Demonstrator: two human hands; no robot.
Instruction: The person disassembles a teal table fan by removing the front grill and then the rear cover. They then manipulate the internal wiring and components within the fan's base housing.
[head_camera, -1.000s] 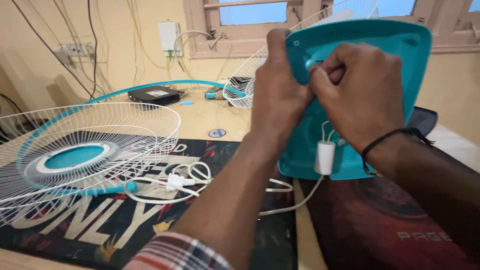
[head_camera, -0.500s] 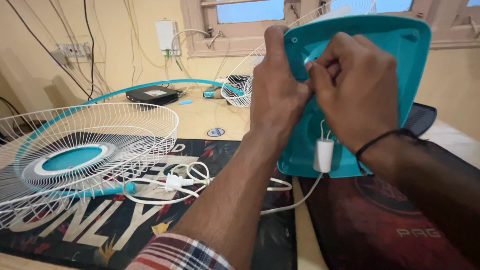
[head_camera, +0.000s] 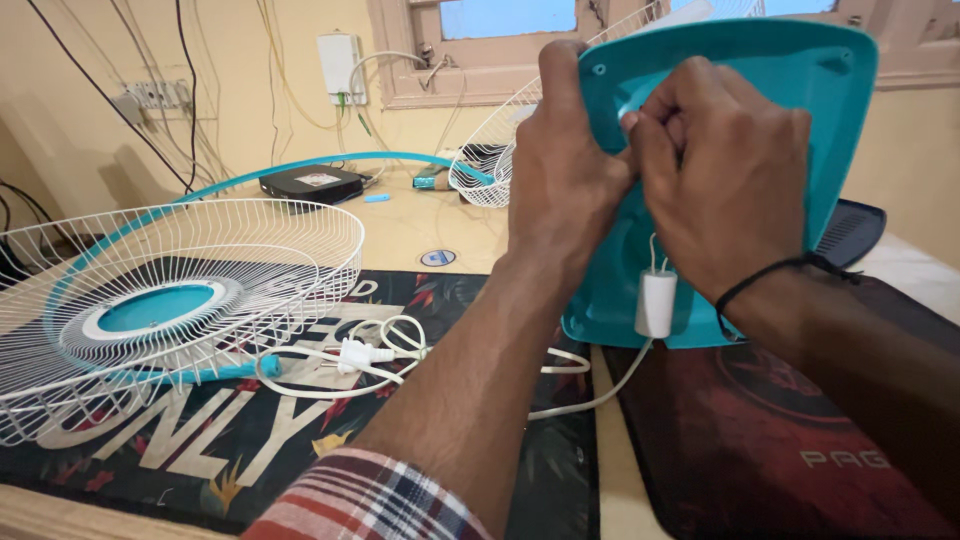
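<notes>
Head view only — looks forward-down, close over worktable (head_camera: 420, 225).

both hands raised together: left hand (head_camera: 565, 180) gripping, right hand (head_camera: 725, 170) pinching.

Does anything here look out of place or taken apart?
Yes. The fan is in pieces: a white grille lies flat on the mat, its cord in a loose tangle, while both hands, left and right, work on the upended teal base.

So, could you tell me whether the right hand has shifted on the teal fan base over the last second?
Yes: the right hand has moved up the teal fan base, towards its top edge.
</notes>
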